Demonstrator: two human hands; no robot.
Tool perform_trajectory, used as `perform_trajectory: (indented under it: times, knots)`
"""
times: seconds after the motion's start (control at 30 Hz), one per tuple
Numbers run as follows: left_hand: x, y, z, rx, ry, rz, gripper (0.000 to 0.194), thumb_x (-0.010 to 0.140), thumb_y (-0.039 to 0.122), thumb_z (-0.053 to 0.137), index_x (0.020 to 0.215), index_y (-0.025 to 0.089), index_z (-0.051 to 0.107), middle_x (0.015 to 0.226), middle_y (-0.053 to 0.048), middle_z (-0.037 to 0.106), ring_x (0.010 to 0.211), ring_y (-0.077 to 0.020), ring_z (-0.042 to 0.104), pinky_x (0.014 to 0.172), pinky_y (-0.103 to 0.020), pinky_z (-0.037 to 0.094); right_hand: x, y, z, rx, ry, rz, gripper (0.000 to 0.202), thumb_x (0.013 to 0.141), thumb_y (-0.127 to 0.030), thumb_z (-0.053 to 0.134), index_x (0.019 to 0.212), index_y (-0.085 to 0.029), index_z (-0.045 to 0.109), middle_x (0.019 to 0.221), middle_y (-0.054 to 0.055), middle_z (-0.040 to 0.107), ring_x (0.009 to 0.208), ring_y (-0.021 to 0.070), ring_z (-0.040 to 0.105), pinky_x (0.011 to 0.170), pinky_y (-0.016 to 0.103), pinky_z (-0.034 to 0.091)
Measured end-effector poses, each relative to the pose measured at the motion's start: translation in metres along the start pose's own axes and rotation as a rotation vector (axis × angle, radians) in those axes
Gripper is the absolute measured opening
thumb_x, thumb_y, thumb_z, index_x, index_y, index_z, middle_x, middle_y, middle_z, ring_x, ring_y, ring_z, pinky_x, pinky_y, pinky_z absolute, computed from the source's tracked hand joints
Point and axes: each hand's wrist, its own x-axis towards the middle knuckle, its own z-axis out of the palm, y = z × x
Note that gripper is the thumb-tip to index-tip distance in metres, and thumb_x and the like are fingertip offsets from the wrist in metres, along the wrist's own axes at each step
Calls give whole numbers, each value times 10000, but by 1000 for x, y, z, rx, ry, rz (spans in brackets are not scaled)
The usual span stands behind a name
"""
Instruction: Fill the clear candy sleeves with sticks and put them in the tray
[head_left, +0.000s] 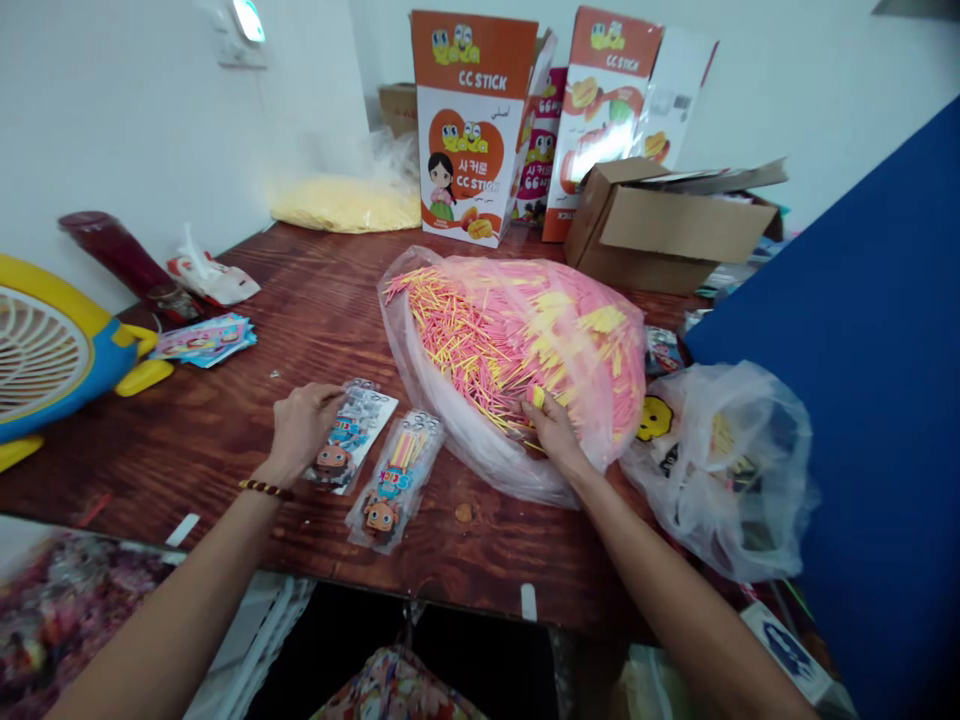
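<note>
Dark wood-grain table (315, 285) is supporting these: open clear bag (487, 452) of pink and yellow sticks (465, 350) is sprawling mid-table, packet stack (351, 432) and filled packet (391, 485) (sticks showing through) are lying left of it, carton (465, 130) and cardboard box (667, 235) are standing behind, yellow-and-blue fan (41, 345) is standing far left.

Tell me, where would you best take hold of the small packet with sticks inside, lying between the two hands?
Probably pinched by its near end, coming from the front edge of the table: the packet lies flat, that end faces bare wood, while the far end, where the sticks show, sits close to the big bag.
</note>
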Motion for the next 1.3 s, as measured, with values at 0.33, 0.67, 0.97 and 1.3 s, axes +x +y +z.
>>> perform_trajectory:
  times: [0.33,0.67,0.97,1.3]
  knots:
    - [-27,77,-46,-1055,-16,-288,395,514,403,859,756,152,673,660,12,634,572,-113,546,526,-209,443,-5,-56,5,455,-73,121,327,668,-436,789,834,-200,634,677,-15,657,572,132,593,542,259,457]
    - [-74,125,1,-1036,-275,-115,243,710,356,747,681,154,615,616,35,559,571,-89,462,539,-202,373,-43,-117,38,-100,-384,-252,247,906,-434,594,816,-205,602,759,7,625,704,150,544,644,277,413]
    - [-70,103,-4,-807,-208,33,241,825,361,634,700,164,696,605,16,629,570,-118,522,546,-223,382,-43,-121,55,-409,-477,-437,216,979,-328,448,803,-222,514,758,2,613,701,157,555,646,270,391]
    - [-25,9,-15,97,-24,52,326,942,337,534,1156,215,749,1010,-137,783,937,-273,719,855,-344,480,-39,-97,56,-378,-472,-318,195,941,-327,492,786,-225,550,730,0,644,678,169,582,640,281,406]
